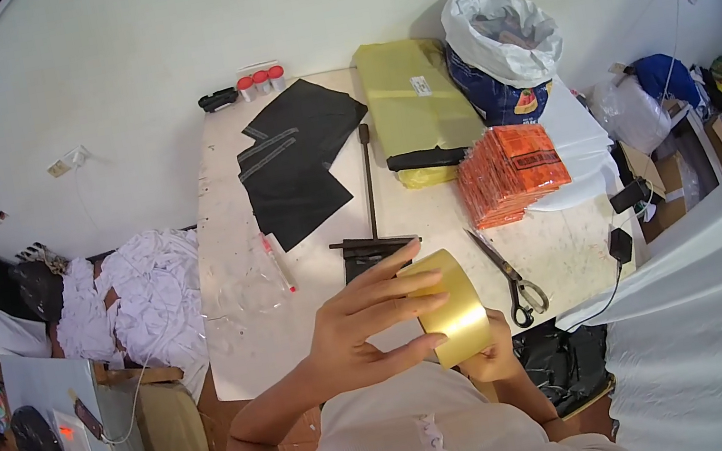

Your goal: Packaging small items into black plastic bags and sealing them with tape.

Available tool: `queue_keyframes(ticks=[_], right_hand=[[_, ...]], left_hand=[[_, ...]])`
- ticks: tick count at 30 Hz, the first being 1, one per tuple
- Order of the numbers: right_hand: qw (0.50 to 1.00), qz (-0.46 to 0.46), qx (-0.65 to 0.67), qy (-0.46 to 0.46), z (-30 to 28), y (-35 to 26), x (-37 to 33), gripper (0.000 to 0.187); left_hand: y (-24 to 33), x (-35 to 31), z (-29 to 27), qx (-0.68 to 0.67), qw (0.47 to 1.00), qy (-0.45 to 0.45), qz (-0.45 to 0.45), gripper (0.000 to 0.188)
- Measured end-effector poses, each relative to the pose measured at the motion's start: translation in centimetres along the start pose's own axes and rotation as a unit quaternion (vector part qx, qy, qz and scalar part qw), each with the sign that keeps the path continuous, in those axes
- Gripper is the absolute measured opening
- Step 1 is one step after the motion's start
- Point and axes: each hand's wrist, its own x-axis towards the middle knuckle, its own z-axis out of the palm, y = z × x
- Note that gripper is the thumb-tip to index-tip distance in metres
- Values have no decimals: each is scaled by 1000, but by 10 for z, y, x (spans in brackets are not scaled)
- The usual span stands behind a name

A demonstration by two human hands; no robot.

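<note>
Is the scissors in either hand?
No, the scissors lie on the table, right of the gold tape roll that both hands hold.

The right hand (493,359) is mostly hidden behind the wide roll of yellowish-gold tape (449,307); its grip cannot be judged. The black bar tool (373,252) on the pale surface (246,342) is partly covered by the left hand (369,325).

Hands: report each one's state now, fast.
Left hand: closed around the gold tape roll.
Right hand: gripping the same roll from below, partly hidden.
</note>
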Motion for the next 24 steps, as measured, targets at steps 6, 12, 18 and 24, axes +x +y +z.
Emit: queue_keyframes(ticks=[6,12,18,24], right_hand=[[1000,-25,-7,-15,1,0,1,15],[1000,-22,7,-18,0,2,0,17],[998,-51,23,-22,6,10,-4,18],[997,12,38,-70,12,41,-22,35]], left_hand=[[0,-1,-3,-25,1000,-2,-16,21],[-2,-1,-2,-11,1000,1,1,16],[2,0,0,102,993,37,53,14],[-11,2,10,191,973,67,111,16]])
